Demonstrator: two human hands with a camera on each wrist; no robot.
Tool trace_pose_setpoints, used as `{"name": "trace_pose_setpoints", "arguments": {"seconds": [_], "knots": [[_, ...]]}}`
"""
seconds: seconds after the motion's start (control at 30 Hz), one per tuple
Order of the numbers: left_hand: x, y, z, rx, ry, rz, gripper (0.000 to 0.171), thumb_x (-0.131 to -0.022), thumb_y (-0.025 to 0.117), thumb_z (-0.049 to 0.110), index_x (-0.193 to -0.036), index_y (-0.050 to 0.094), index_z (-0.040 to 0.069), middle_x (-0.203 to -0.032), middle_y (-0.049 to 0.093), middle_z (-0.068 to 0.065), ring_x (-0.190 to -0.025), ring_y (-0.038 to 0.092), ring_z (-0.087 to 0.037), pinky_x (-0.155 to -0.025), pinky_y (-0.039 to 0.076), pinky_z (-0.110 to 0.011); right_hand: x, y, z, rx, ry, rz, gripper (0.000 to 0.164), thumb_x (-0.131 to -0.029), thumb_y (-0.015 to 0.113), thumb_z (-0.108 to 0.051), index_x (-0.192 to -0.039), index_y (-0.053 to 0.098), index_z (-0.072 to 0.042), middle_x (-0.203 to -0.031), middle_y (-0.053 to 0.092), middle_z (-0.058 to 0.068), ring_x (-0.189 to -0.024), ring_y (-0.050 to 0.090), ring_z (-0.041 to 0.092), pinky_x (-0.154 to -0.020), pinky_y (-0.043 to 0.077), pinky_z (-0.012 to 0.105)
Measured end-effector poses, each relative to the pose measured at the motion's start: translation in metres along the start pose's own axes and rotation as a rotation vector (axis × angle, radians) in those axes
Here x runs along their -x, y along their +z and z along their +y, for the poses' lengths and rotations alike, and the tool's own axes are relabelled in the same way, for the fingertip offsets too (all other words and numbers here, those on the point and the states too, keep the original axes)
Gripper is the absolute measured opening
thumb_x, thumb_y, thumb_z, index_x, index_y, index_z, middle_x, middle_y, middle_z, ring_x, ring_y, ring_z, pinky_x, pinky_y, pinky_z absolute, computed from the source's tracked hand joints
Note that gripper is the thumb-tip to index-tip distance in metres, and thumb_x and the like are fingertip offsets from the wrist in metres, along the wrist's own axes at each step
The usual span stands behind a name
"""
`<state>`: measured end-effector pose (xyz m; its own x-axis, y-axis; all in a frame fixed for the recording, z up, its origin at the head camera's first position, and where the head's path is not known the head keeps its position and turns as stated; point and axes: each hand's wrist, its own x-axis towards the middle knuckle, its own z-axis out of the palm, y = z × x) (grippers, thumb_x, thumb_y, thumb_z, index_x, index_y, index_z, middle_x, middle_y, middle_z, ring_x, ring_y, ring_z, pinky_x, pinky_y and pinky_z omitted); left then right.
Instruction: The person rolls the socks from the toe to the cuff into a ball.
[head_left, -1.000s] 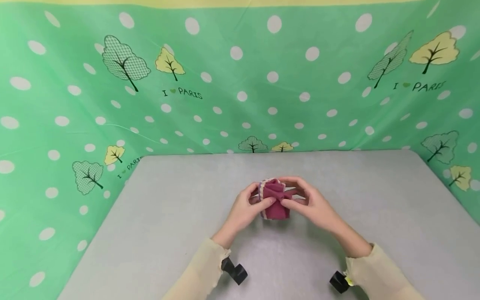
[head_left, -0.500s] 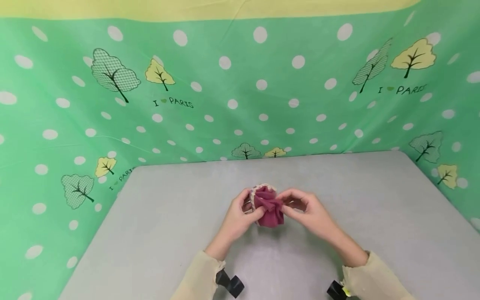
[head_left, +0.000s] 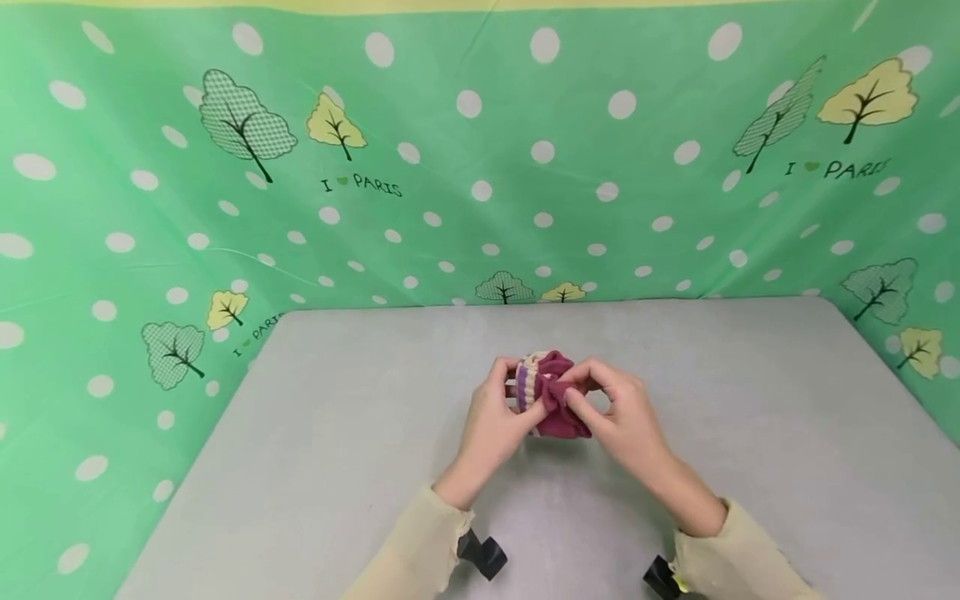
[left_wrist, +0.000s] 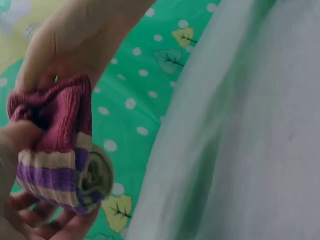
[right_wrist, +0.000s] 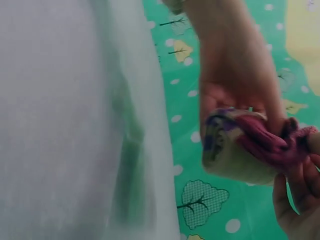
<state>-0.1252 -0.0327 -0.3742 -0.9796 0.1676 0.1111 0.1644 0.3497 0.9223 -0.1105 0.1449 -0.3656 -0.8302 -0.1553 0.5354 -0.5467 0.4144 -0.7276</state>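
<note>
A rolled-up sock (head_left: pixel 566 422), maroon with cream and purple stripes, is held up over the middle of the table. My left hand (head_left: pixel 495 414) grips the striped side, thumb on the maroon cuff and fingers behind the roll. With thumb and fingers, my right hand (head_left: pixel 630 417) pinches a bunched fold of the maroon cuff. In the left wrist view the sock's (left_wrist: pixel 55 150) coiled end faces the camera, and the cuff gapes near the left thumb. From the right wrist, the roll (right_wrist: pixel 240 157) shows a cream outer layer, with the maroon part twisted toward the right fingers.
A grey table (head_left: pixel 337 433) with rounded far corners lies beneath the hands. Behind and beside it hangs a green polka-dot cloth (head_left: pixel 420 208) printed with trees. Black wrist-camera mounts (head_left: pixel 483 556) stick out from both sleeves.
The maroon cuff has been pulled and bunched differently, and the roll has turned so more of its purple and cream stripes show. The right fingers have shifted inward onto the cuff.
</note>
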Motion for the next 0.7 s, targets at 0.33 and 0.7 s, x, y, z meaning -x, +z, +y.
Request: {"name": "trace_pose_setpoints", "arguments": {"seconds": [0.33,0.7], "knots": [[0.000,-0.002,0.013,0.071,-0.026,-0.142,0.061,-0.087,0.076,0.037,-0.133,0.046,0.010,-0.124,0.064,-0.010,-0.106,0.063,-0.017,-0.088,0.056,-0.031,-0.004,0.003,0.007,0.071,-0.049,0.113,0.018,-0.080,0.072,0.011,-0.088,0.065,-0.004,-0.078,0.067,0.001,-0.073,0.056,0.002,-0.069,0.048,0.012],[-0.002,-0.006,0.000,0.115,0.015,-0.085,0.059,-0.083,0.075,0.014,-0.137,0.051,0.015,-0.127,0.065,-0.012,-0.110,0.065,-0.027,-0.082,0.060,-0.029,-0.004,-0.009,-0.003,-0.373,0.245,-0.002,0.004,-0.097,0.055,0.004,-0.098,0.058,0.001,-0.081,0.064,-0.010,-0.075,0.056,0.003,-0.068,0.046,0.019]]}}
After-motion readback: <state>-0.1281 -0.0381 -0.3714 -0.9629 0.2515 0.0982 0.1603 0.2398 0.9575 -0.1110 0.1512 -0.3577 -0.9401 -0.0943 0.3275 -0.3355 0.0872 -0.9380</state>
